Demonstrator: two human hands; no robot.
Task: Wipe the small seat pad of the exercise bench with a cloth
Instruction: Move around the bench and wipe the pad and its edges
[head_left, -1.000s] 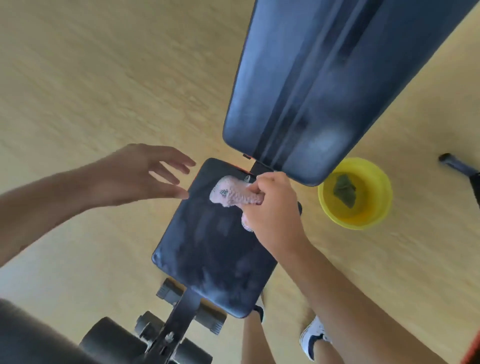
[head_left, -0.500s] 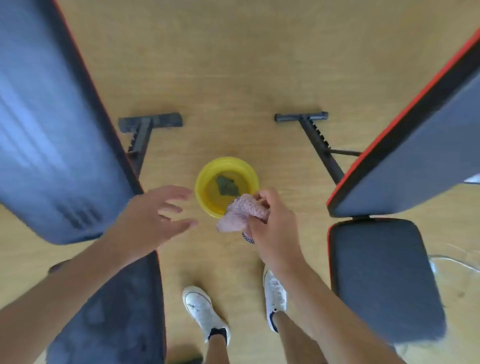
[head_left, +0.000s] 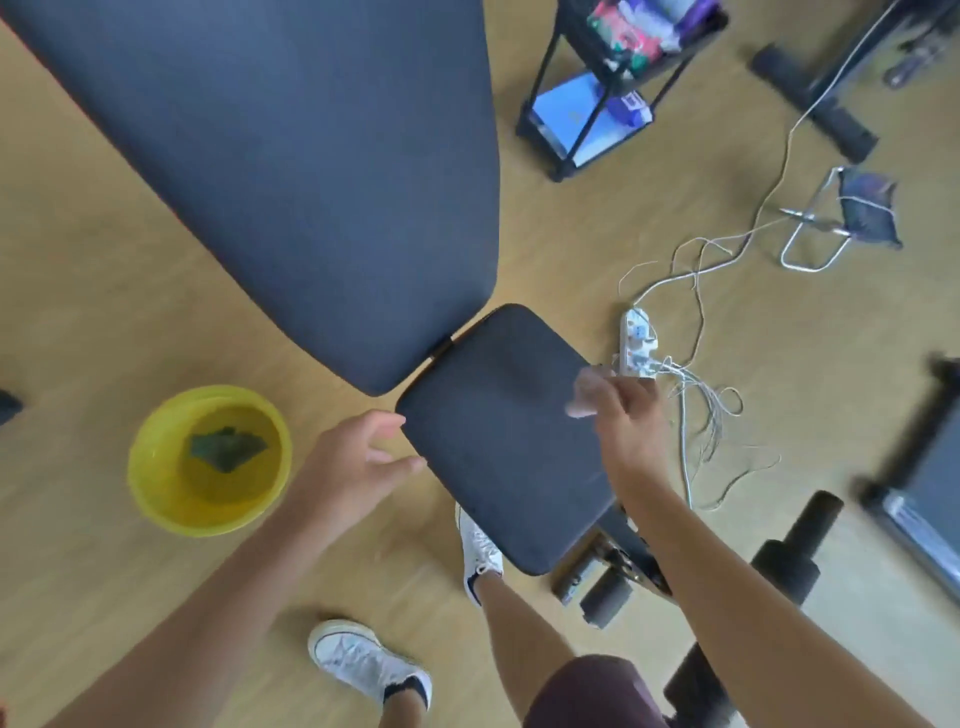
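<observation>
The small dark seat pad (head_left: 498, 436) of the exercise bench lies in the middle of the head view, just below the long back pad (head_left: 311, 182). My left hand (head_left: 358, 457) is open with its fingers spread, and the fingertips touch the pad's left edge. My right hand (head_left: 623, 410) hovers over the pad's right edge, blurred by motion. Its fingers are closed on a pinkish cloth (head_left: 582, 395), of which only a smeared bit shows at the fingertips.
A yellow basin (head_left: 150, 483) with water and a dark green rag stands on the wooden floor to the left. A power strip (head_left: 639, 340) with loose cables lies right of the seat. A black shelf cart (head_left: 597, 93) stands behind, foam rollers (head_left: 605, 597) below the seat, and another bench (head_left: 924, 499) at the far right.
The view has swung from one bench, past the basin, to another bench. My right hand carried the cloth to this seat pad's right edge, and my left hand reached its left edge.
</observation>
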